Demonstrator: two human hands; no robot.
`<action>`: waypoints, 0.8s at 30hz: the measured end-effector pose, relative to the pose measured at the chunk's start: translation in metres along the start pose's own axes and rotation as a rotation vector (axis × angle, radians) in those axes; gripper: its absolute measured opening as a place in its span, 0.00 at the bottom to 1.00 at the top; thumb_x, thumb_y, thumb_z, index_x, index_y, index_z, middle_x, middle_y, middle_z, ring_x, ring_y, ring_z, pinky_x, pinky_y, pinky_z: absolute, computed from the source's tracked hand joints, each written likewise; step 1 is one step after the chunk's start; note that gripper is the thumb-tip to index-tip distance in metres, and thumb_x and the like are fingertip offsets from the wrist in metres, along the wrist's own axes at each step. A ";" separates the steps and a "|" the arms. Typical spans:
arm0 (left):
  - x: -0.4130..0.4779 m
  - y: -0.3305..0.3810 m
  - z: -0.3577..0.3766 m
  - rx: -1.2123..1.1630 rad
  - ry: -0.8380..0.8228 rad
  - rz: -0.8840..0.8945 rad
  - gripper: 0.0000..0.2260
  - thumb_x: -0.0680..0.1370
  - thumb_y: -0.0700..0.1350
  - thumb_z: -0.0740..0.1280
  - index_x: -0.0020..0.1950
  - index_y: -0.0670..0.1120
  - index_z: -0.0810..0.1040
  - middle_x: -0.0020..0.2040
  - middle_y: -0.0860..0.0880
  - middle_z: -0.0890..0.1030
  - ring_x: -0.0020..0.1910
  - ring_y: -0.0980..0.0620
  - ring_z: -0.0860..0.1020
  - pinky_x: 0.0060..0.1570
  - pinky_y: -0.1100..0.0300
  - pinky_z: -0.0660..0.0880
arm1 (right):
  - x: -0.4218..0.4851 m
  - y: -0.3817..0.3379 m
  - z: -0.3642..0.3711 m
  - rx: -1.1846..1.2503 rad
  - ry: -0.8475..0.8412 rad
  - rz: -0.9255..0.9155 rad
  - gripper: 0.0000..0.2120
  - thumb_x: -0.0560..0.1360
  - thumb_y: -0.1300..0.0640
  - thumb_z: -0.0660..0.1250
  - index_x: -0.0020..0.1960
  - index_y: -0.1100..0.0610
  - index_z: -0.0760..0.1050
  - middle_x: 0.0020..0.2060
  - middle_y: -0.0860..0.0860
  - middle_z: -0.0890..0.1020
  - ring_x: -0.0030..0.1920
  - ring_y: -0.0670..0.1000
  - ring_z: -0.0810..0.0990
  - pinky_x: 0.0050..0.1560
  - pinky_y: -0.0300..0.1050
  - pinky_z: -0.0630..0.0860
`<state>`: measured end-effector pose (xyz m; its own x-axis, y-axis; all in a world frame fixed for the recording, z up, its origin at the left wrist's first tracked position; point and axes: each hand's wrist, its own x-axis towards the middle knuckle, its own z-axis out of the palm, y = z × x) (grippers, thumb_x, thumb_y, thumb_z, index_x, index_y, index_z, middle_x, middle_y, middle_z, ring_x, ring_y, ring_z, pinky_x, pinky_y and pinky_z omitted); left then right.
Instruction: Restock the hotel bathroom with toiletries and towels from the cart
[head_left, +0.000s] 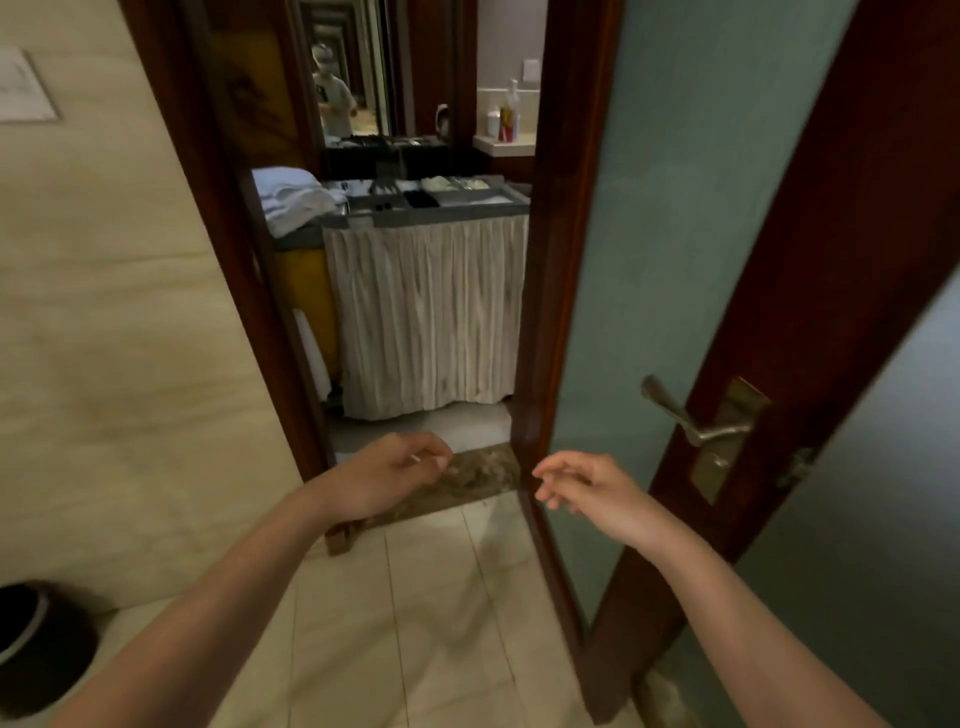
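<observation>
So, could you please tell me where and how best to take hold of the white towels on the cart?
Probably by the bottom fold, from the doorway side: the towels lie folded in a soft pile at the left end of the cart, and their front edge seems to droop over its top. Supporting the pile from beneath and pressing flat on top should keep it together.

Both forearms (234, 577) are bare down to the left hand (395, 470) and right hand (584, 488), while a small, blurred mirror (345, 78) reflection shows the person in a light, short-sleeved shirt (335, 96).
</observation>
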<state>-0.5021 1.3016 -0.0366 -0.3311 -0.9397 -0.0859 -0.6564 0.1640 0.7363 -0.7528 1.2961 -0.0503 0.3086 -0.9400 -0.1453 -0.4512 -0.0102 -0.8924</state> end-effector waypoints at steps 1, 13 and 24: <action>0.012 -0.007 -0.015 -0.001 0.013 0.006 0.08 0.80 0.47 0.60 0.56 0.51 0.76 0.52 0.51 0.79 0.53 0.53 0.78 0.55 0.58 0.73 | 0.021 -0.006 0.004 0.018 0.009 0.000 0.07 0.78 0.67 0.59 0.51 0.62 0.75 0.36 0.52 0.79 0.28 0.36 0.76 0.31 0.25 0.69; 0.126 -0.078 -0.129 -0.116 0.157 -0.037 0.10 0.81 0.43 0.57 0.51 0.51 0.77 0.51 0.47 0.79 0.50 0.55 0.78 0.51 0.65 0.73 | 0.223 -0.055 0.018 0.449 0.078 0.107 0.12 0.78 0.63 0.58 0.42 0.56 0.78 0.30 0.50 0.83 0.30 0.45 0.81 0.35 0.38 0.74; 0.287 -0.106 -0.201 -0.335 0.348 -0.135 0.11 0.81 0.39 0.56 0.54 0.35 0.76 0.47 0.46 0.78 0.41 0.64 0.79 0.40 0.73 0.73 | 0.440 -0.087 -0.044 0.908 -0.039 0.213 0.09 0.78 0.60 0.58 0.45 0.60 0.76 0.35 0.53 0.78 0.36 0.50 0.76 0.36 0.40 0.71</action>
<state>-0.3908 0.9538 -0.0045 0.0249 -0.9997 -0.0085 -0.4052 -0.0178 0.9141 -0.6143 0.8682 -0.0176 0.3297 -0.8792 -0.3441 0.3212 0.4472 -0.8348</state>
